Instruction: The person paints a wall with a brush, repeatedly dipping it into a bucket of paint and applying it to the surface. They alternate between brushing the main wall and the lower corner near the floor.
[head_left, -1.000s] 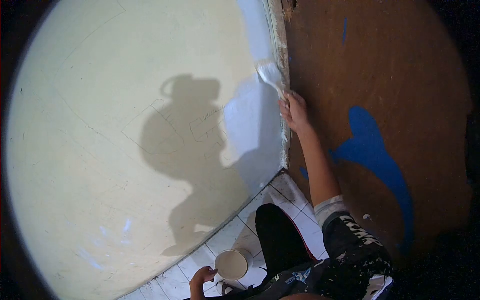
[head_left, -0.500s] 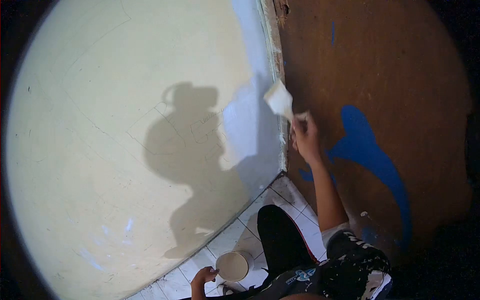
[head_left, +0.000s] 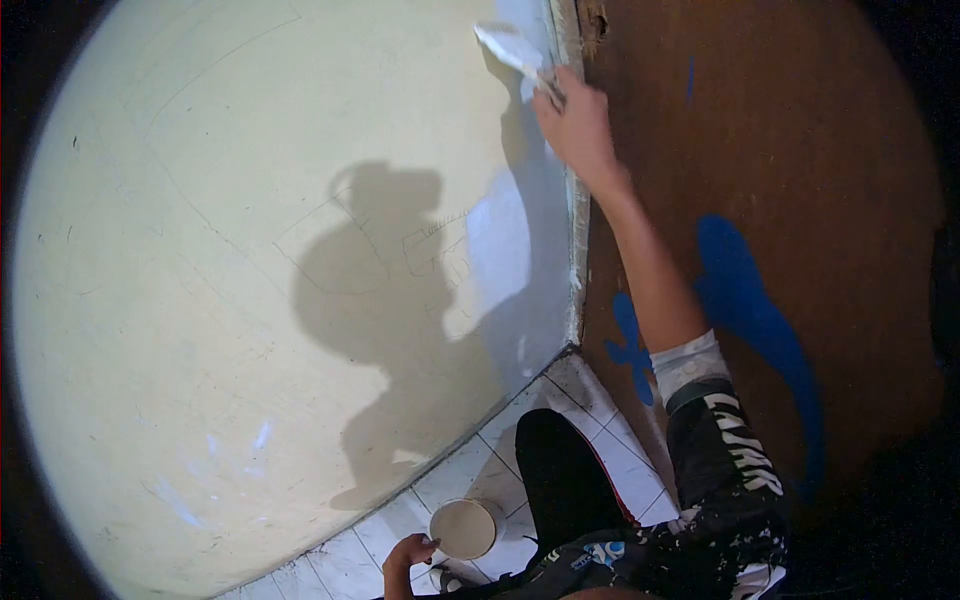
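High up beside the corner, my right hand (head_left: 580, 125) is closed round the handle of a paintbrush (head_left: 510, 46). The brush's wide, white-coated head points up and left, over the cream wall (head_left: 220, 180) at the edge of a fresh white painted strip (head_left: 505, 235). Low down, my left hand (head_left: 410, 551) grips the rim of a round paint bucket (head_left: 466, 529), whose inside shows pale off-white.
A brown panel (head_left: 800, 150) with a blue painted shape (head_left: 750, 290) stands on the right. Between it and the wall runs a chipped, paint-smeared frame (head_left: 577, 220). White floor tiles (head_left: 505, 440) lie below, beside my bent knee (head_left: 560, 460).
My right hand has lifted the paintbrush up and to the left, from beside the frame to the upper wall. My left hand stays at the bucket.
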